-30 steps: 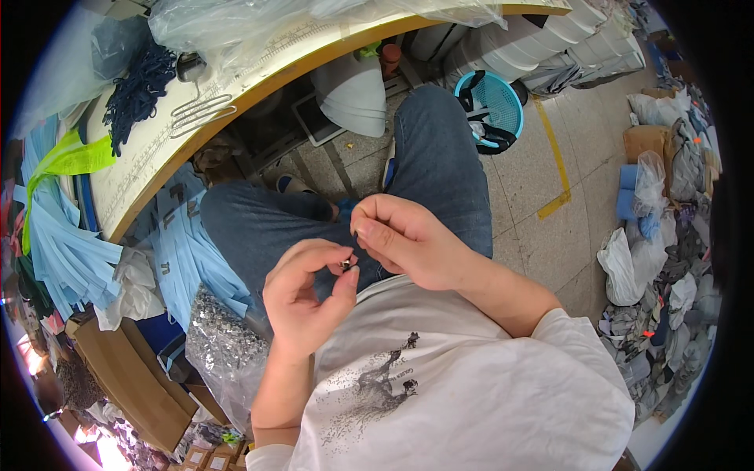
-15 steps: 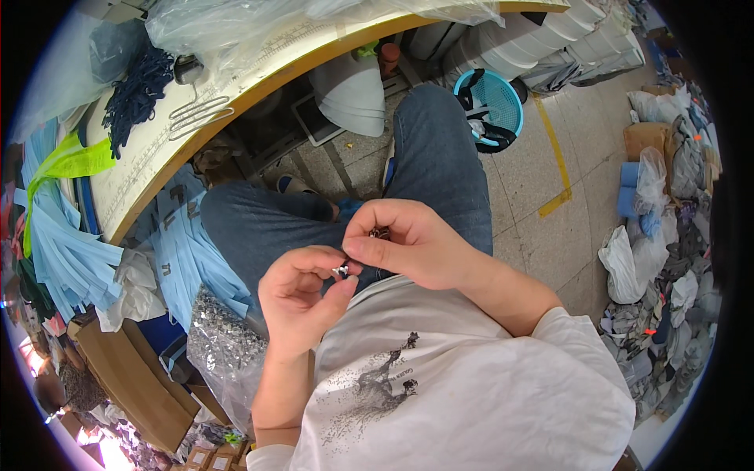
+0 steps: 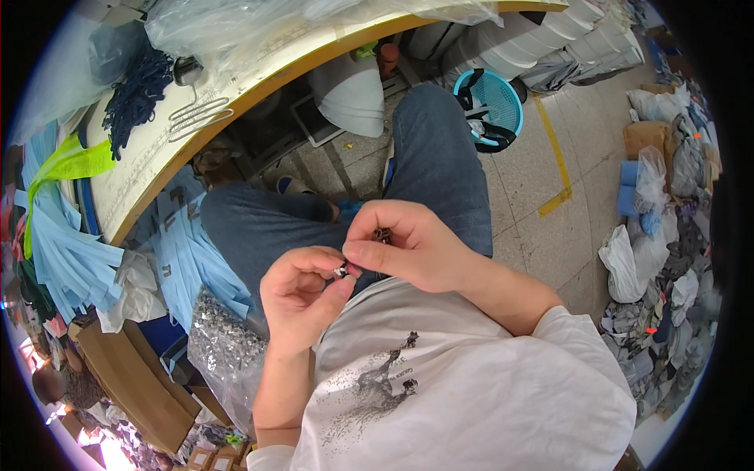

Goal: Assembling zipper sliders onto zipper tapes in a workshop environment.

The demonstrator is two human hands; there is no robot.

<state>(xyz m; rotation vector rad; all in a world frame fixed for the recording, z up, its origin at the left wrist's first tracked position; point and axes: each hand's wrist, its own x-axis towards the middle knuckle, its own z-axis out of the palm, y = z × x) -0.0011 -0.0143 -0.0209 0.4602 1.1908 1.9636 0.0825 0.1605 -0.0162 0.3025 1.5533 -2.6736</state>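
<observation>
Above my lap my two hands meet at the fingertips. My left hand pinches a small shiny silver metal piece between thumb and fingers; its exact kind is too small to tell. My right hand is closed in a pinch, thumb against forefinger, touching the left fingertips. Several small dark, shiny metal pieces show inside its curled fingers. What sits between the right thumb and forefinger is hidden. By my left thigh stands a clear plastic bag full of small silvery pieces.
A curved-looking white worktable holds clear plastic sheeting, navy cords and a bent wire rack. Light blue strips hang at left, above a cardboard box. A turquoise basket stands on the floor; bagged scraps pile at right.
My left thumb and fingers have drawn slightly closer together around the silver piece. Both hands stay nearly in the same place.
</observation>
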